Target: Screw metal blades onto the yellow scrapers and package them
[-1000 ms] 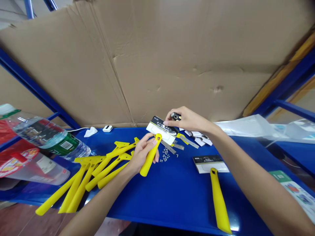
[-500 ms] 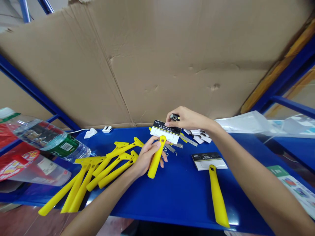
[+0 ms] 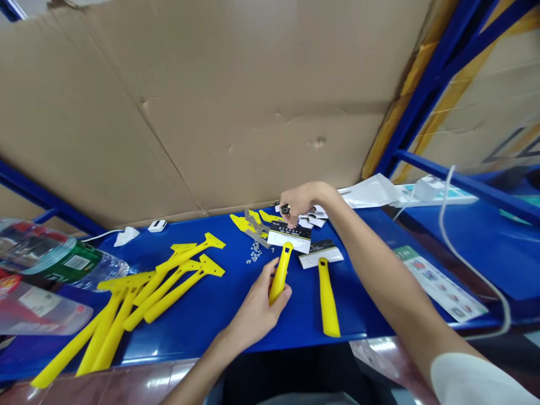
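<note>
My left hand (image 3: 261, 298) is closed around the yellow handle of a scraper (image 3: 280, 275). Its head carries a black-and-white printed sleeve (image 3: 291, 239). Above that sleeve, my right hand (image 3: 301, 199) is curled round a short black tool handle (image 3: 286, 209), whose working end is hidden; its fingertips meet the sleeve's upper edge. A second sleeved scraper (image 3: 329, 298) lies just to the right. Behind the held scraper are loose yellow pieces (image 3: 240, 222), thin metal blades (image 3: 257, 236) and small screws or nuts (image 3: 254, 253).
Several yellow scraper handles (image 3: 169, 287) lie piled on the left of the blue table (image 3: 202, 332). Beyond them are a water bottle (image 3: 63, 259) and a plastic cup (image 3: 42, 309). A printed sheet (image 3: 442, 284) and a white cable (image 3: 442, 219) are at right; cardboard (image 3: 236, 112) stands behind.
My view has swung to the right. My left hand has slid from near the scraper's head down to its handle. My right hand is now bent downward over the sleeve, still around the black tool.
</note>
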Tool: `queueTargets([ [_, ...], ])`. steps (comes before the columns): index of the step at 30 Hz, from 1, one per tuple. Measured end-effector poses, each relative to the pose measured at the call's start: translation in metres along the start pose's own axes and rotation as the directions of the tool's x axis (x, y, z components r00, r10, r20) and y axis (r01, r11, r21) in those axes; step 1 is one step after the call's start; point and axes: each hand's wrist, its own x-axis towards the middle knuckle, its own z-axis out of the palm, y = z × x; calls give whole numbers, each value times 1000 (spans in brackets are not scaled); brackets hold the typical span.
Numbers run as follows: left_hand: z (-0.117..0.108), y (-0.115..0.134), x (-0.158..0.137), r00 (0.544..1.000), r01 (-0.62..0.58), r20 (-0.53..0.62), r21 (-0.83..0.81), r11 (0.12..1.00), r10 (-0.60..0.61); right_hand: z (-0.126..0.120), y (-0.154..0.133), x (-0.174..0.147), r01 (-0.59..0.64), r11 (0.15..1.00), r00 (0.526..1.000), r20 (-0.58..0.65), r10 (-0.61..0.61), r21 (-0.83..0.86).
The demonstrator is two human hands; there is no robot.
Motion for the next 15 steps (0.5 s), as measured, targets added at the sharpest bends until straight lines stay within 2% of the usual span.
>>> queueTargets([
  [3, 19, 3, -11, 998, -17, -54, 187, 982, 28, 3, 6, 8, -54, 998, 998, 43, 54, -12],
  [8, 45, 6, -20, 998, -8, -65, 266, 964, 27, 6, 7, 12, -107, 994, 993, 50, 106, 1],
  [12, 55, 1, -27, 997, -70, -19, 225, 972, 76, 2, 3, -1, -98, 993, 992, -74, 104, 72],
  [15, 53, 4, -32, 991, -132, 46, 177, 975, 125, -3, 4, -17, -79, 990, 977, -187, 99, 114],
])
